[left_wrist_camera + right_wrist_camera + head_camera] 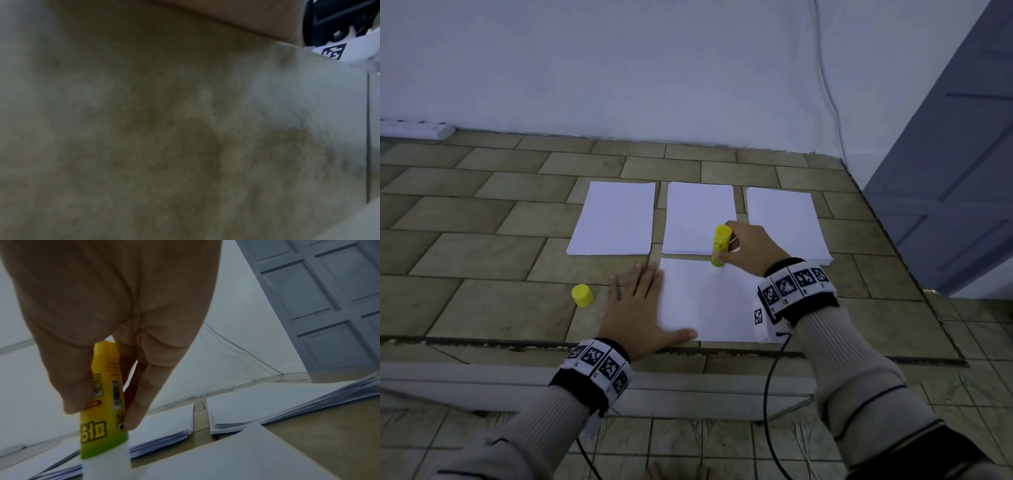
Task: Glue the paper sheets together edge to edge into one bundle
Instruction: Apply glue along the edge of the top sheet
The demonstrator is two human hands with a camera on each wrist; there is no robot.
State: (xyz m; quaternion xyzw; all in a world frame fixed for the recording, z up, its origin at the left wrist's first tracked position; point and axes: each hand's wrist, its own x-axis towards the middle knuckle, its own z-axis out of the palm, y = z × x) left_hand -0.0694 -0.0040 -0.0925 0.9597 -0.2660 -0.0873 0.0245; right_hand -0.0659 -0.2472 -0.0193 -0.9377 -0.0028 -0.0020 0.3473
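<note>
Three white paper stacks lie in a row on the tiled surface: left [616,219], middle [697,216] and right [786,219]. A single white sheet [709,301] lies in front of the middle stack. My left hand [640,308] lies flat with straight fingers on that sheet's left edge. My right hand [748,248] grips an uncapped yellow glue stick [720,245] upright, its white tip down on the sheet's far edge. In the right wrist view the thumb and fingers [135,410] pinch the glue stick [104,410]. The left wrist view shows only blurred tile.
The yellow cap [582,295] stands on the tiles left of my left hand. A white power strip [417,130] lies at the far left by the wall. A grey door [945,171] stands at the right. The surface's front edge [517,342] runs under my wrists.
</note>
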